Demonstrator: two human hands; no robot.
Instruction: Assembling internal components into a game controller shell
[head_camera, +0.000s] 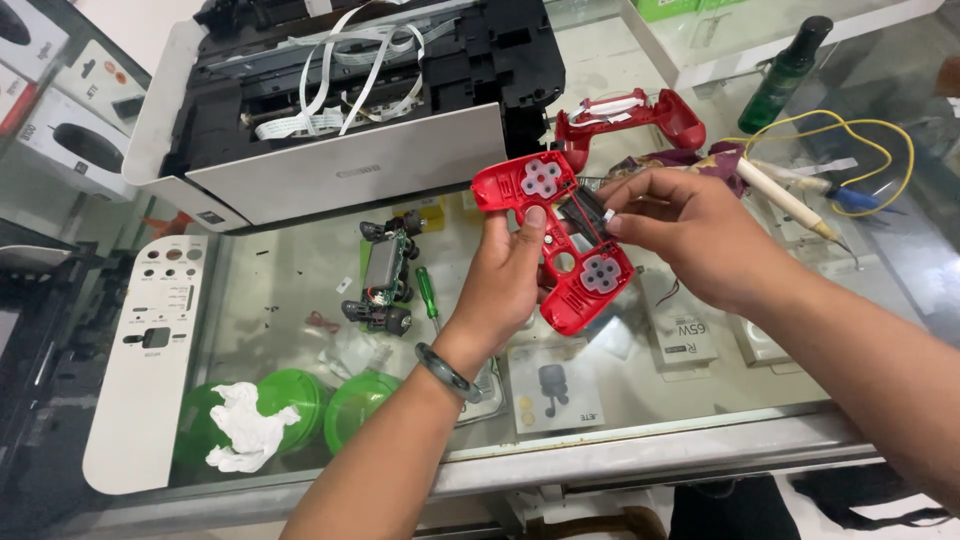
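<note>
1. Red controller shell (560, 250) sits in your hands above the glass counter (290, 290), near the middle of the view, its inner side facing you with pale rubber button pads at both ends.
2. At the far left, white boxes (70, 130) showing a dark computer mouse lie under the glass; just right of them a long white panel (140, 390) with round and slotted holes rests on the counter.
3. Green round lids (330, 405) lie near the front edge, and a crumpled white tissue (245, 430) sits on the leftmost one.
4. Behind them stands an opened white printer (350, 170), with white ribbon cables loose inside its black frame.
5. Your left hand (510, 275) grips the shell from below, thumb pressed on its inner face, fingers curled around its edge.
6. Your right hand (690, 235) pinches a small dark part (588, 208) narrowly between thumb and fingertips at the shell's centre.
7. Under the glass beneath your hands lie flat white packages (680, 340), one picturing earbuds.
8. A second red shell half (630, 115) lies behind your hands; a dark green bottle (785, 75) stands at the far right.
</note>
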